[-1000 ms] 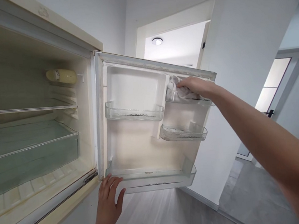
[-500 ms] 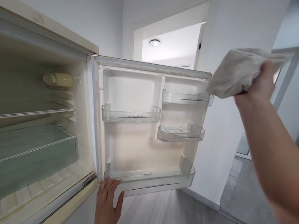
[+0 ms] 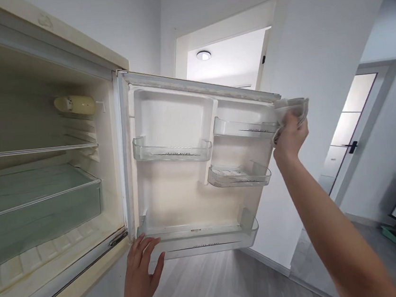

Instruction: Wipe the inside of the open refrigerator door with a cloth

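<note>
- Here the right hand (image 3: 289,135) is closed tight around a pale cloth (image 3: 291,108), and it presses the cloth on the outer edge of the open fridge door (image 3: 181,193), near the door's top corner, at about 2 o'clock from the middle of the view.
- The cloth is bunched up, with part of it poking out above the fingers.
- The left hand (image 3: 141,274) is open and flat, fingers spread, and holds nothing. Its fingertips touch the bottom of the door at about 7 o'clock, just by the long bottom door bin (image 3: 208,242).
- Inside the door, a wide clear bin (image 3: 168,151) sits at the upper left. A small clear bin (image 3: 245,128) is at the upper right, just beside the right hand. Another small bin (image 3: 239,176) hangs below that one. All the bins look bare, though the lower small one is cloudy and hard to read.
- The fridge body is at 9 o'clock. It has a glass shelf (image 3: 34,150) up high and a big clear drawer (image 3: 40,204) under it. A cream lamp cover (image 3: 75,105) sticks to the back wall near the top.
- Behind the door, at 12 o'clock, there is a doorway with a round ceiling light (image 3: 203,55) shining.
- At 3 o'clock there is a glass door with a black handle (image 3: 352,146).
- The floor (image 3: 227,283) is grey wood. A bit of blue jeans and a white shoe peek in at 6 o'clock.
- Nothing stands between the hands and the door.
</note>
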